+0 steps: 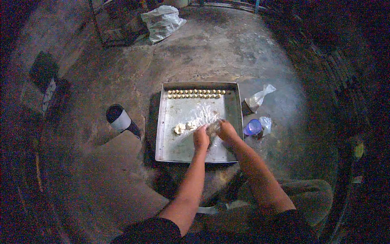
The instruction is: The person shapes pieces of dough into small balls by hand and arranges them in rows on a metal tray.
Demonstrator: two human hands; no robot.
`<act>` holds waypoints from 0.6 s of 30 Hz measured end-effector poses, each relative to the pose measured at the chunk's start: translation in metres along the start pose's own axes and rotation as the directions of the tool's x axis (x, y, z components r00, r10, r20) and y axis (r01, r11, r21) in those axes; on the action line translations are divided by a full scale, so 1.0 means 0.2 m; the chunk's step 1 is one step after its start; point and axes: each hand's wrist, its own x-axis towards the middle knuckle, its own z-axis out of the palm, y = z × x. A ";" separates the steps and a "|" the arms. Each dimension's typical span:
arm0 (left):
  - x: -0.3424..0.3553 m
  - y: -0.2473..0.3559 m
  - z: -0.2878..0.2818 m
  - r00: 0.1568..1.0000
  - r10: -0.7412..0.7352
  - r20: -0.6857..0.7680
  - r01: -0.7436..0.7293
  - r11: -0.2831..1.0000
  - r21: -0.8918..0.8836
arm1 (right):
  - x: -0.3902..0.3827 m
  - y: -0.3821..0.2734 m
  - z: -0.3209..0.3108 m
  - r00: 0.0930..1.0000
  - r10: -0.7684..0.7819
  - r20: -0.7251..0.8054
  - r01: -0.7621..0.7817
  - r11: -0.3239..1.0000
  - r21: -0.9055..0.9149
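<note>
A square metal tray (170,148) lies on the floor with two rows of small pale balls (194,94) along its far side. White powder (205,113) is smeared across its middle, beside some pale dough lumps (180,129). Over the tray, right of the lumps, my left hand (201,138) and my right hand (227,131) both have their fingers closed on a crumpled translucent bag (213,127). What is inside the bag is hard to make out.
Right of the tray are a tied plastic bag (256,99) and a blue-rimmed container (253,127) beside more plastic. A dark cylindrical object (120,121) with a pale band is at the left. A white sack (162,23) stands at the back.
</note>
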 end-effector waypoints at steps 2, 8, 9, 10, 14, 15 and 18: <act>-0.02 -0.07 -0.08 0.982 0.052 -0.180 -0.050 0.999 0.013 | -0.05 -0.08 0.08 0.997 -0.032 -0.075 0.029 0.999 -0.032; 0.04 -0.22 -0.22 0.990 -0.042 -0.135 0.030 0.996 -0.087 | -0.14 -0.20 0.23 0.985 -0.169 -0.020 0.165 0.979 -0.120; 0.03 -0.23 -0.23 0.994 -0.085 -0.065 0.079 0.993 -0.089 | -0.15 -0.20 0.23 0.981 -0.139 -0.138 0.141 0.990 0.006; 0.02 -0.24 -0.22 0.994 -0.083 -0.067 0.084 0.996 0.019 | -0.16 -0.20 0.22 0.945 -0.143 -0.295 0.160 0.987 0.035; -0.01 -0.23 -0.11 0.996 -0.034 -0.081 0.055 0.957 0.285 | -0.17 -0.15 0.15 0.906 0.080 -0.416 -0.037 0.993 0.112; -0.03 -0.22 -0.07 0.990 -0.009 -0.139 0.047 0.962 0.271 | -0.17 -0.14 0.14 0.927 0.163 -0.338 -0.115 0.981 0.158; -0.01 -0.20 -0.01 0.992 0.124 -0.025 -0.116 0.970 0.215 | -0.17 -0.14 0.15 0.945 0.237 -0.227 -0.163 0.938 0.305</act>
